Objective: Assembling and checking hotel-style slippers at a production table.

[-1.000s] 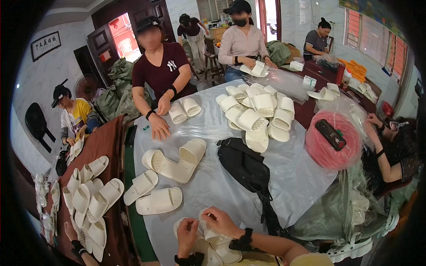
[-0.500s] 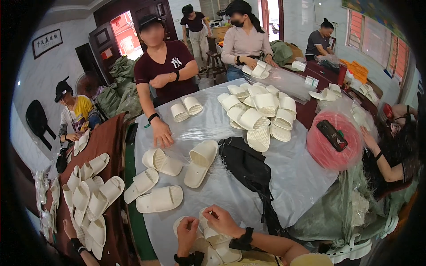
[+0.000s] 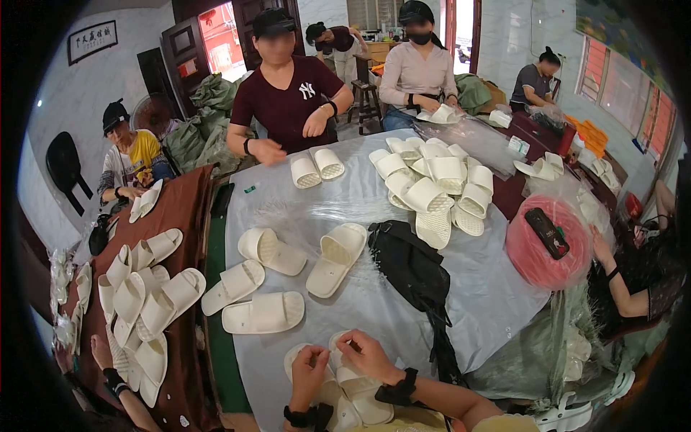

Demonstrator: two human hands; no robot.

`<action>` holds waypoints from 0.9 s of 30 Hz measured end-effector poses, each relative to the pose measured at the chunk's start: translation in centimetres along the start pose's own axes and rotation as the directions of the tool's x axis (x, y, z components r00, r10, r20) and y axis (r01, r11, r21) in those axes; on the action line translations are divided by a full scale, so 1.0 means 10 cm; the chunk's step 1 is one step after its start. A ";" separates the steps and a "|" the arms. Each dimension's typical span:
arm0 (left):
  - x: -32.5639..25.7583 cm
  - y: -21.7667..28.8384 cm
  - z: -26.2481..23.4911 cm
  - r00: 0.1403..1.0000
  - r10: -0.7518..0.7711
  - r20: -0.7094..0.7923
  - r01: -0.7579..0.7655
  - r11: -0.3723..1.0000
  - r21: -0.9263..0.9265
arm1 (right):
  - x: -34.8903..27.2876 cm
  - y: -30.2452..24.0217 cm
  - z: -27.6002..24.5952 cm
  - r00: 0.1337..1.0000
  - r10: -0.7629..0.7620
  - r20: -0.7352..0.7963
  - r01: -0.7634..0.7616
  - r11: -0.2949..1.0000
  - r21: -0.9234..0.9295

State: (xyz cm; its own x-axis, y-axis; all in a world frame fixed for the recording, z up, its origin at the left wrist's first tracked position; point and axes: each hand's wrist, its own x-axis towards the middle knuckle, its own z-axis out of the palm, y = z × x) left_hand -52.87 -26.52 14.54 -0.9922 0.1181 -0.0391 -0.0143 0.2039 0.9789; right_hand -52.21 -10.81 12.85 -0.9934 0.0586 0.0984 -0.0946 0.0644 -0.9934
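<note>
Near the bottom of the head view, my left hand (image 3: 309, 369) and my right hand (image 3: 365, 354) hover over a pair of white slippers (image 3: 363, 396). Both hands have curled fingers, with thumb and fingertips pinched together. Anything between the fingertips is too small to make out. My hands and wrists partly cover the pair. Just beyond, several loose white slippers lie on the plastic-covered table (image 3: 475, 288), among them a single slipper (image 3: 336, 259) and one lying sideways (image 3: 263, 312).
A black bag (image 3: 410, 266) lies right of centre. Behind it is a heap of white slippers (image 3: 439, 173). A pink plastic roll (image 3: 543, 252) bears a dark case (image 3: 547, 232). More slippers cover the brown table (image 3: 191, 237) at left. Co-workers stand or sit around, one (image 3: 288, 101) opposite me.
The co-worker opposite has drawn a hand back from the table toward the body, and a small green item shows on the plastic. My hands stay pinched over the slippers. The view has shifted slightly.
</note>
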 end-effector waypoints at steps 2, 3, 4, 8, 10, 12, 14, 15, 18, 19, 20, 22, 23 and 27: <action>0.01 -0.01 0.00 1.000 -0.008 0.014 0.008 1.000 -0.021 | 0.00 0.02 0.01 0.999 0.030 -0.030 -0.028 0.999 0.046; 0.01 0.00 0.00 1.000 -0.008 0.015 0.009 1.000 -0.022 | 0.00 0.03 0.00 0.999 0.030 -0.031 -0.029 0.999 0.045; 0.01 0.01 0.01 1.000 0.002 0.014 -0.001 1.000 -0.032 | 0.00 0.05 0.00 1.000 0.029 -0.010 -0.029 0.998 0.048; 0.00 -0.02 0.01 1.000 0.000 0.004 0.000 0.999 -0.039 | 0.01 0.06 -0.01 1.000 0.004 0.022 -0.005 0.999 0.049; 0.01 -0.05 0.01 1.000 -0.002 0.005 0.003 0.999 -0.036 | -0.01 0.04 -0.01 0.999 0.034 0.015 -0.036 0.993 0.112; 0.01 -0.03 0.02 1.000 -0.005 0.007 0.005 0.999 -0.033 | -0.01 0.03 -0.02 0.998 0.065 0.008 -0.066 0.982 0.175; 0.01 0.01 0.02 0.999 -0.035 0.013 0.035 0.999 -0.036 | 0.01 0.02 -0.03 0.998 -0.048 0.033 0.047 0.999 0.013; 0.01 0.00 0.02 0.999 -0.035 0.012 0.035 0.999 -0.034 | 0.00 0.04 -0.02 0.998 -0.048 0.034 0.047 0.999 0.015; 0.01 -0.03 0.02 1.000 -0.023 0.001 0.023 1.000 0.010 | 0.00 0.06 -0.02 0.997 0.073 0.017 -0.075 0.982 0.171; 0.01 -0.04 0.02 1.000 -0.026 -0.005 0.026 1.000 0.006 | 0.01 0.04 -0.03 0.999 0.013 0.033 -0.016 0.996 0.092; 0.01 -0.05 0.02 1.000 -0.029 -0.010 0.029 1.000 0.003 | 0.01 0.02 -0.03 0.998 -0.046 0.051 0.045 0.999 0.013; 0.02 -0.07 0.01 1.000 -0.024 -0.007 0.024 1.000 0.014 | 0.00 0.05 -0.01 0.999 0.003 0.034 -0.006 0.995 0.097; 0.02 -0.09 0.01 1.000 -0.018 -0.004 0.018 1.000 0.023 | 0.00 0.06 -0.01 0.998 0.052 0.021 -0.055 0.982 0.178; 0.03 -0.17 0.00 1.000 -0.007 -0.012 0.008 0.998 0.064 | 0.01 0.03 -0.02 0.999 0.040 0.036 -0.042 0.997 0.057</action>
State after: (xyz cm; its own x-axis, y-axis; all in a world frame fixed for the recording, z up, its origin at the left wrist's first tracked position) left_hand -53.18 -26.85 12.85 -0.9936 0.1047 -0.0435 -0.0140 0.2670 0.9636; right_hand -52.32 -10.55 12.55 -0.9981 0.0256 0.0562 -0.0561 0.0044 -0.9984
